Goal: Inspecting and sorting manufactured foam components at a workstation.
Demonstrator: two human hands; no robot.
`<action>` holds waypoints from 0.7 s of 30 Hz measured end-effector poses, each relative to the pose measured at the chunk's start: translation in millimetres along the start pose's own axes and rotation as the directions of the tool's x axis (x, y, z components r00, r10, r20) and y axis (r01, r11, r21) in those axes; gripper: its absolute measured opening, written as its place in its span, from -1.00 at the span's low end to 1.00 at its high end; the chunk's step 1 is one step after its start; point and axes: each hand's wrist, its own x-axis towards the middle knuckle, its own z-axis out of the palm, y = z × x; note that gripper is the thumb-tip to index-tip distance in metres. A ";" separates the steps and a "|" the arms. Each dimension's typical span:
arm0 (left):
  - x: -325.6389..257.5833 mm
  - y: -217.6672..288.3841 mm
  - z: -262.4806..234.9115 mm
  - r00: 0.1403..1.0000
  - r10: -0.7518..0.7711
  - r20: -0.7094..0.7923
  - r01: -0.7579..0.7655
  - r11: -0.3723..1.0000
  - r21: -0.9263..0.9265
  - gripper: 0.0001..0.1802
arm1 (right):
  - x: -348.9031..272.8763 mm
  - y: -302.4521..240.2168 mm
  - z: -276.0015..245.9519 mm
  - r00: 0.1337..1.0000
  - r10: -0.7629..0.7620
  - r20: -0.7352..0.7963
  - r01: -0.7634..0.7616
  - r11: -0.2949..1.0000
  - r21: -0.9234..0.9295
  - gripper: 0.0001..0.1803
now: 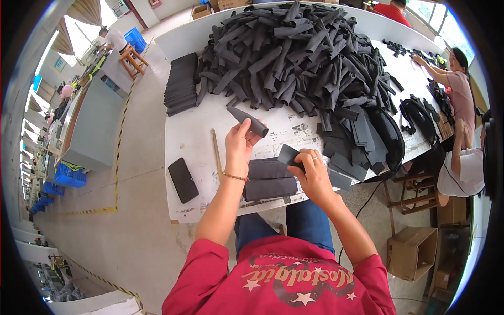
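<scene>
My left hand is closed round a black fabric sleeve, a curled tube with its open end toward the right. In my right hand I pinch a flat dark grey sheet with rounded corners, held to the right of the sleeve and apart from it. Below and between my hands, flat black fabric pieces lie on the white table. A big heap of black sleeves rises at the far side. More grey sheets are piled at the right.
A neat stack of flat black pieces stands at the far left. A phone and a thin wooden stick lie left of my arm. Two people sit at the right end. A cardboard box is on the floor, near a wooden stool.
</scene>
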 end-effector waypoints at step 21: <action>-62.4 -12.4 42.1 0.995 -0.056 0.088 0.050 0.996 0.067 -0.66 | 11.8 -14.4 -27.9 0.942 -0.278 -0.190 0.169 0.879 -0.446 -0.65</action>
